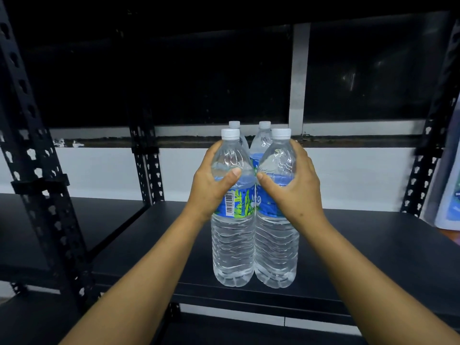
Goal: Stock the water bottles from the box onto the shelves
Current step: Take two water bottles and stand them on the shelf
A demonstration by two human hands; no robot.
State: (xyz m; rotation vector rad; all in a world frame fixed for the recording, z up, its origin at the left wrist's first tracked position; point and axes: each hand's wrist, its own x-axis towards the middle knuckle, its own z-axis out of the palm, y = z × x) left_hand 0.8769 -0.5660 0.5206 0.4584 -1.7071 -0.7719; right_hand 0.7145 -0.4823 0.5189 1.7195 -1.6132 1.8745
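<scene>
Clear thin plastic, full, so I judge heavy and slick: left hand [211,181] wraps front-left bottle [232,220], right hand [292,185] wraps front-right bottle [276,225], both upright near the shelf [373,257] front edge, two rear bottles [261,138] behind; shoulder grip best

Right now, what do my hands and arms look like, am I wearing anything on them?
Both arms are bare up to the frame edge: no sleeves, gloves or watch in view. The left hand and right hand show no rings, and the thumbnails are short and unpainted.
</scene>
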